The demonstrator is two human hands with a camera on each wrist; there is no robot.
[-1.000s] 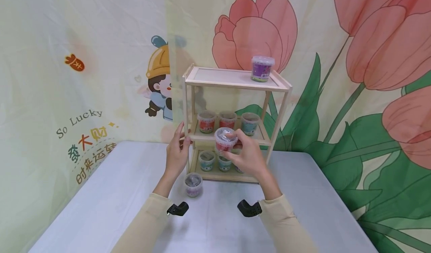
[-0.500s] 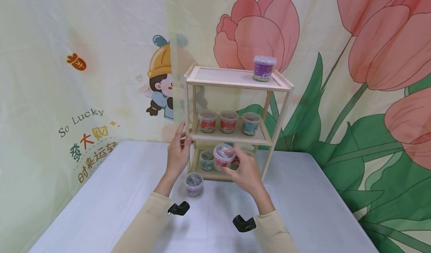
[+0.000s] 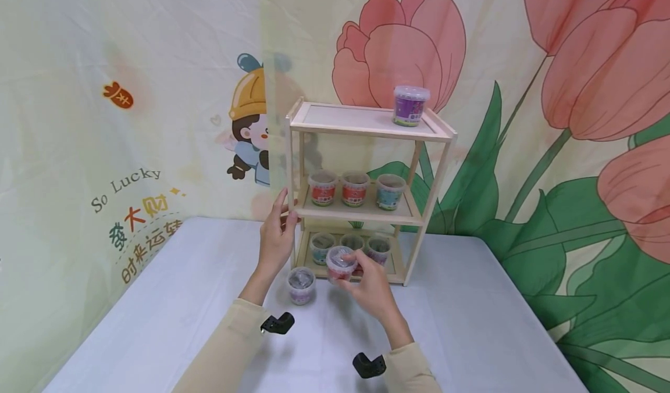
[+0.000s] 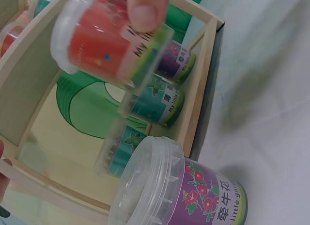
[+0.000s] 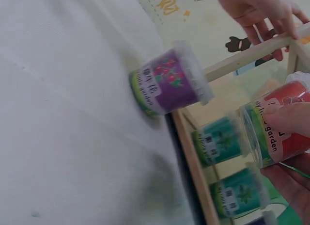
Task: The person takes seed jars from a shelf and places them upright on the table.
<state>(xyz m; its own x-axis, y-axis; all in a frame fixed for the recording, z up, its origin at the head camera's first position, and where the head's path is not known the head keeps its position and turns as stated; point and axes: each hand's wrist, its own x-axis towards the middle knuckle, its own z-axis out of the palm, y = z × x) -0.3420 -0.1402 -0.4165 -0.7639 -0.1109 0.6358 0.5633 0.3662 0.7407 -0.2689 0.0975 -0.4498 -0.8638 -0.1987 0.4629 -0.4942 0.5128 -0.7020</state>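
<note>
My right hand holds a small red-labelled plastic tub with a clear lid, above the table just in front of the rack's bottom shelf. In the right wrist view its thumb presses the label of the tub, slightly tilted. My left hand grips the left post of a pale wooden three-tier rack at middle-shelf height. A purple-labelled tub stands on the table near the rack's front left corner; the left wrist view shows red flowers on this purple tub.
On the middle shelf stand two red tubs and a teal tub. The bottom shelf bears two teal tubs and a purple tub. Another purple tub sits on the top right. A printed cloth hangs behind.
My right hand has carried the red tub down and towards me, from before the middle shelf to just before the bottom one. The left hand keeps its place on the post.
</note>
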